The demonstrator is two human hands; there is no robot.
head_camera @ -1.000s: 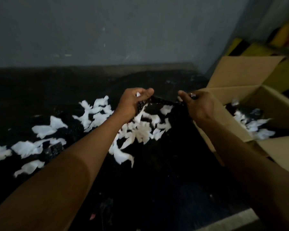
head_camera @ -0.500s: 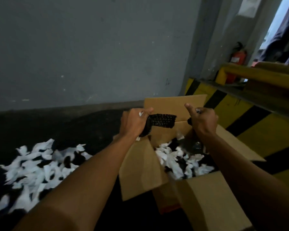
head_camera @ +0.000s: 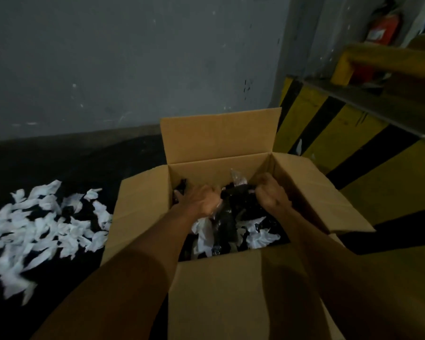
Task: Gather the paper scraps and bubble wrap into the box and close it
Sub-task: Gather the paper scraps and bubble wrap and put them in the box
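At the centre of the head view stands a brown cardboard box (head_camera: 231, 290), all four flaps open, the far flap upright at 12 o'clock. Both hands are lowered inside it. The left hand (head_camera: 201, 201) sits at the 10 o'clock side of the cavity, the right hand (head_camera: 271, 195) at the 2 o'clock side. Between them lies a black bubble wrap sheet (head_camera: 238, 200), within the box walls and over the contents. Right grip: fingers curled tight on the sheet's right end. Left grip: fingers bent down onto the sheet's left end and closed on it, though blur obscures the fingertips. White torn paper scraps (head_camera: 263, 238) lie in the box beneath the hands, toward 6 o'clock. A second spread of loose white paper scraps (head_camera: 42, 229) lies on the black tabletop (head_camera: 59, 163) at 9 o'clock of the box, outside it, the nearest pieces just beside the left flap. A grey wall (head_camera: 133, 57) stands behind. A yellow-and-black striped barrier (head_camera: 341, 133) runs at 2 o'clock, with a red fire extinguisher (head_camera: 383, 28) at 1 o'clock.
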